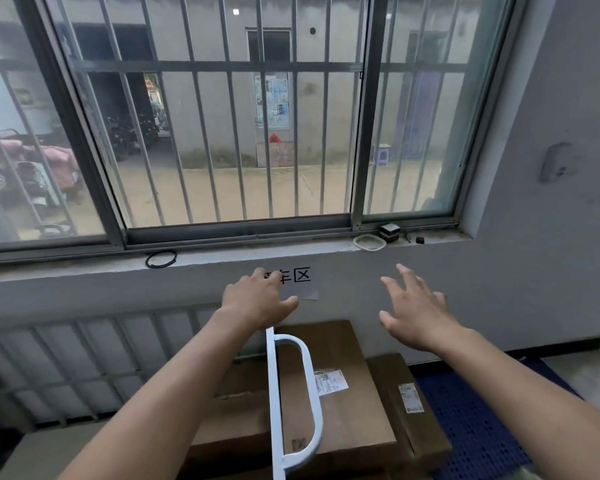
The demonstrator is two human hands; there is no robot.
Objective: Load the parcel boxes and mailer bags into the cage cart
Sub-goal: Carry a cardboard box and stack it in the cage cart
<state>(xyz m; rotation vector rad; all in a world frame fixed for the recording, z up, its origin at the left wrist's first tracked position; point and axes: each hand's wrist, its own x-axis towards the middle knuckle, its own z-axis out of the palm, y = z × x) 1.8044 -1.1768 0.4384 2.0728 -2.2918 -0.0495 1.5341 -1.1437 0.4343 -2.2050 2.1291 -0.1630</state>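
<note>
head view: left hand (257,301) and right hand (418,315) were loose-fingered, holding nothing; parcel box (354,427) lay at six o'clock from both, long axis twelve-to-six, left hand nearer.

Both bare forearms outstretched, left hand (257,301) and right hand (414,308) palm-down, fingers loosely spread.

A big brown box (343,420) lies flat and shut, with a white sticker (330,382) on top. A smaller brown box (395,375) sits on its right, touching it, with a small sticker (410,398) too. A third brown box (236,420) lies on the left. The cage cart's white handle (312,393) stands upright in front of the big box.
</note>
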